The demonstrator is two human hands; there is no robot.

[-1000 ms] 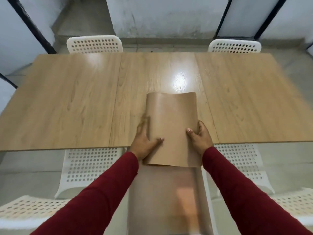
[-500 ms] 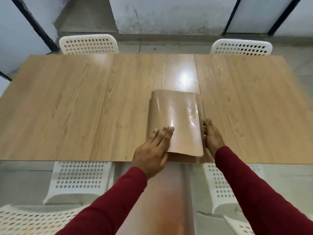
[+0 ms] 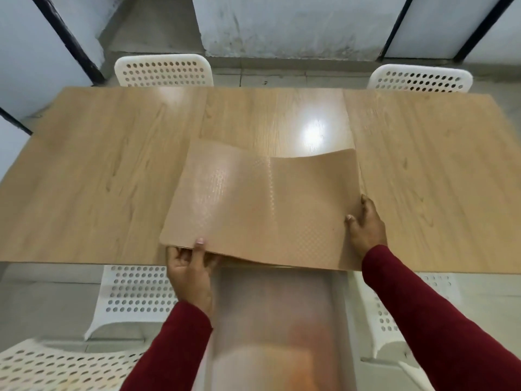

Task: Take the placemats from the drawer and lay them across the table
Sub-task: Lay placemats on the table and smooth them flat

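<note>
the tan, dimple-textured flexible placemat (image 3: 262,204), half a second ago folded narrow under flat fingers, now lies opened wide over the wooden bench (image 3: 98,170), the left hand (image 3: 190,273) having moved to pinch its near left corner while the right hand (image 3: 366,224) grips its right edge.

A wooden surface (image 3: 112,170) is seen, with white chairs (image 3: 163,70) at 11 and 1 o'clock. A stained wall (image 3: 293,24) and grey floor (image 3: 45,300) are shown.
</note>
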